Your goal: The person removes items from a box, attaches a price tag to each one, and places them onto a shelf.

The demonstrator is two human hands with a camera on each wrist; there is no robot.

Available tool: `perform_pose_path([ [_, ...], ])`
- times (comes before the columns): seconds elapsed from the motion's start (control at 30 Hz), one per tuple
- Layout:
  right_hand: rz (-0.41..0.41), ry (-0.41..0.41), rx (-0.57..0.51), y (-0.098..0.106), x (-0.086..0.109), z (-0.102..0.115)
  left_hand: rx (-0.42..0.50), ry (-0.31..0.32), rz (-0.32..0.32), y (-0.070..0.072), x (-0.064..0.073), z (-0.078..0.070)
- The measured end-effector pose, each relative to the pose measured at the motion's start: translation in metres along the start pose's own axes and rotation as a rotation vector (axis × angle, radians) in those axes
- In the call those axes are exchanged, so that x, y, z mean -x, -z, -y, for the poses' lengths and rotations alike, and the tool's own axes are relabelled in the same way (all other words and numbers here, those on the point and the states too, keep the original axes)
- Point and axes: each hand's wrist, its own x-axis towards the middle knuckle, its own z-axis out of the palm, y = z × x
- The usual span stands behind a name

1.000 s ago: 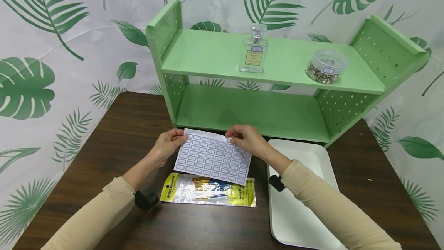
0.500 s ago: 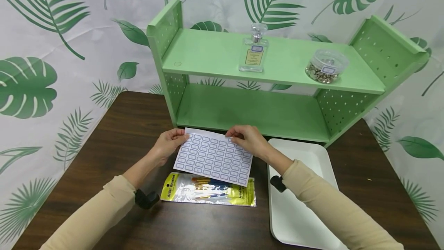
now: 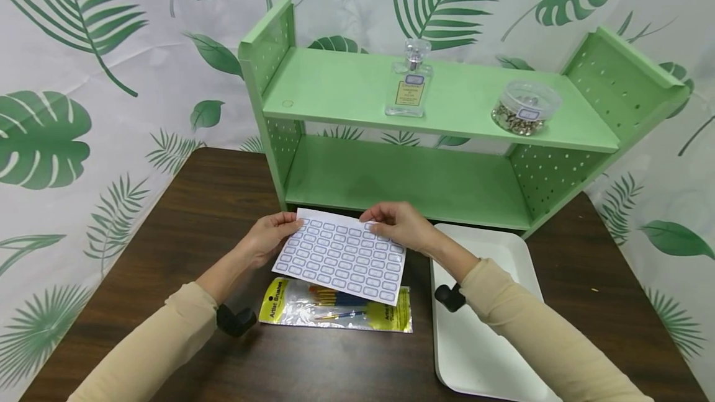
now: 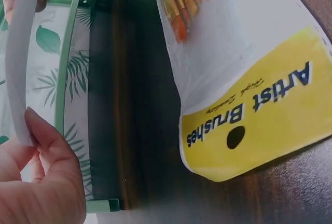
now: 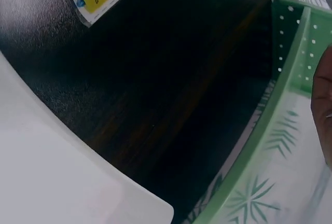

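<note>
A white sheet of small blue-bordered label stickers (image 3: 341,256) is held up between both hands in the head view. My left hand (image 3: 267,237) pinches its upper left corner between thumb and fingers; the left wrist view shows this hand (image 4: 46,172) gripping the sheet (image 4: 19,68) edge-on. My right hand (image 3: 403,226) pinches the sheet's top edge toward the right. Below the sheet, partly covered by it, a packet of artist brushes (image 3: 290,312) lies on the table. Only a sliver of the right hand (image 5: 322,107) shows in the right wrist view.
A green two-tier shelf (image 3: 346,82) stands behind the hands. On its upper tier are a glass perfume bottle (image 3: 409,89) and a round clear jar of small metal pieces (image 3: 522,113), each bearing a label. A white tray (image 3: 475,352) lies under the right forearm on the dark table (image 3: 357,365).
The label sheet has tilted a little, its lower edge shifting slightly left and down over the brush packet. Both hands keep their hold and have barely moved.
</note>
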Motion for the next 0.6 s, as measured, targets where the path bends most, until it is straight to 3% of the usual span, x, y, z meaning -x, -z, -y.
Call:
perform_pose_path([
  [0.13, -0.010, 0.003, -0.015, 0.0003, 0.0012, -0.0018, 0.017, 0.005, 0.027, 0.0005, 0.0000, 0.0015],
  [0.37, -0.076, 0.034, 0.209, -0.0056, 0.0040, 0.0008, 0.014, -0.025, 0.032, -0.0026, 0.0010, 0.0006],
  [0.6, -0.050, 0.002, 0.301, -0.0059, 0.0022, 0.0024, 0.015, -0.035, 0.052, -0.0051, 0.0022, -0.0003],
])
